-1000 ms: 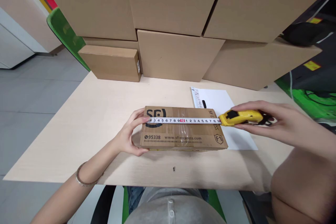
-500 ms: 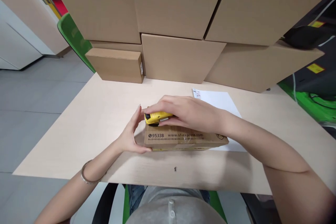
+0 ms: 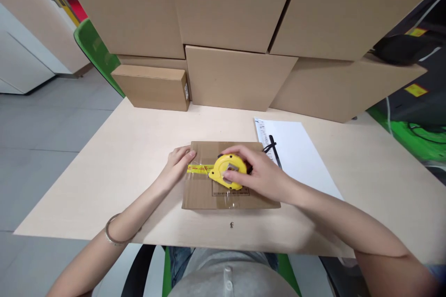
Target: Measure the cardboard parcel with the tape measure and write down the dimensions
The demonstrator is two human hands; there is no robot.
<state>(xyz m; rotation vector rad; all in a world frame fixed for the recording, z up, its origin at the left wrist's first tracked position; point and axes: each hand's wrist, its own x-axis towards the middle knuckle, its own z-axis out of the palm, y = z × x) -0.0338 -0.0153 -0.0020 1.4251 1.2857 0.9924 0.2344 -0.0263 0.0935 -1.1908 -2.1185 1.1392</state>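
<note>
A small taped cardboard box point(image 3: 204, 197) lies flat on the table in front of me. My right hand point(image 3: 259, 171) grips a yellow tape measure point(image 3: 228, 171) over the top of the box, with the thumb on its side. A short length of yellow blade point(image 3: 200, 169) runs left from its mouth to the box's left edge. My left hand point(image 3: 179, 164) holds that edge, thumb on the top face by the far left corner. The fingers behind the edge are partly hidden, and the blade's end hook cannot be made out.
White paper point(image 3: 301, 148) and a black pen point(image 3: 274, 151) lie right of the box, the pen partly behind my right hand. Large cardboard boxes point(image 3: 237, 74) stand stacked along the back. A smaller brown box point(image 3: 156, 88) sits before them at left.
The box now shows its top face instead of its printed side. The tape measure has moved right and turned flat, with a stretch of blade out. The pen has come into view.
</note>
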